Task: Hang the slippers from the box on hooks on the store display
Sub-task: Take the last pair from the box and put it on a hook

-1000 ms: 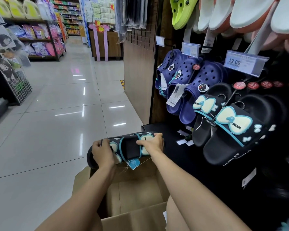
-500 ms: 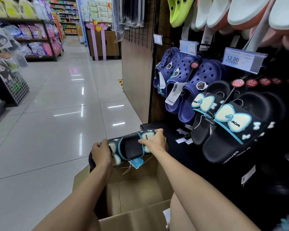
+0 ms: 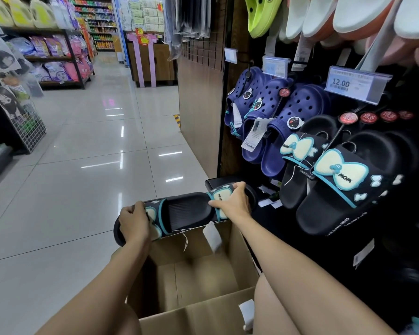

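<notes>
Our left hand point(image 3: 134, 222) and right hand point(image 3: 232, 201) still grip the pair of slippers point(image 3: 186, 211) above the box point(image 3: 198, 274), barely moved, so hanging on a hook remains ahead.

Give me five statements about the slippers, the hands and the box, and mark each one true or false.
1. Both hands grip the black slippers above the cardboard box. True.
2. The left hand is empty and hangs at the side. False: it holds the left end of the slippers.
3. Matching black slippers with bows already hang on the display. True.
4. The price tag above them reads 20.00. False: it reads 12.00.
5. The right hand holds a navy clog. False: it grips the bow strap of the black slippers; the navy clogs hang on the display.
</notes>
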Demonstrator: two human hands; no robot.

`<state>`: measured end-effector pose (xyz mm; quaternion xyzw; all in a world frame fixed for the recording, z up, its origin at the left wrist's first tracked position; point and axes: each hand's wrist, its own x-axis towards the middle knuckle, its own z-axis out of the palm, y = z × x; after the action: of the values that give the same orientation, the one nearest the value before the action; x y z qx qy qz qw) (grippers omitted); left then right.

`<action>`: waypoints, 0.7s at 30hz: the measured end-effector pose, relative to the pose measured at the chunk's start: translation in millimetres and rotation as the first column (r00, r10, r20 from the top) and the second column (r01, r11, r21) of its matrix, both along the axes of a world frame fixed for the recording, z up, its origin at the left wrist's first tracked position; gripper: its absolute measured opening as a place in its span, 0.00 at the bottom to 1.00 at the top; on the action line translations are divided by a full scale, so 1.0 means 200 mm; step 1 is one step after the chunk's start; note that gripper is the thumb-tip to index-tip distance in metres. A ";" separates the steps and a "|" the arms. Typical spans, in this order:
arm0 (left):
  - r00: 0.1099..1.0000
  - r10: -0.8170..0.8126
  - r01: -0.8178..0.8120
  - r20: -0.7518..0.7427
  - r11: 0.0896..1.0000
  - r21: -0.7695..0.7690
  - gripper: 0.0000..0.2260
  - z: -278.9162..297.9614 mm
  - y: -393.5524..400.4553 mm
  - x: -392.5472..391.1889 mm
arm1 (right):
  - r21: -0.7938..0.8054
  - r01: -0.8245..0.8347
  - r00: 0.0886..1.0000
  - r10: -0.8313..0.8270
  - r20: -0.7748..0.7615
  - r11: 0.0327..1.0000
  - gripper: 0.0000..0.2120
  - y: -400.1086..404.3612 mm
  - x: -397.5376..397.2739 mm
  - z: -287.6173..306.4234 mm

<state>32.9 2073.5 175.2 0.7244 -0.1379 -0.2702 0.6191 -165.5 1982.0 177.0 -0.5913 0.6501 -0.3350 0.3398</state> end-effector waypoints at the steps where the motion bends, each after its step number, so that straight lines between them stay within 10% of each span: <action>1: 1.000 0.011 -0.011 -0.006 1.000 -0.005 0.12 0.00 0.00 0.01 | 0.002 0.012 1.000 -0.012 0.006 1.000 0.37 0.00 0.00 0.00; 13: 0.977 -0.036 0.000 -0.210 0.986 -0.169 0.23 0.00 -0.01 0.02 | 0.206 0.162 0.852 -0.242 0.465 0.965 0.29 0.00 0.05 -0.02; 21: 0.966 -0.240 0.223 -0.095 0.962 -0.161 0.28 -0.06 -0.06 0.02 | 0.210 0.181 0.782 -0.270 0.561 0.961 0.23 0.02 0.14 -0.01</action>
<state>36.0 2061.7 163.3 0.6385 -0.2059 -0.3705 0.6423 -137.6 1986.7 174.2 -0.3511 0.6026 -0.4905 0.5226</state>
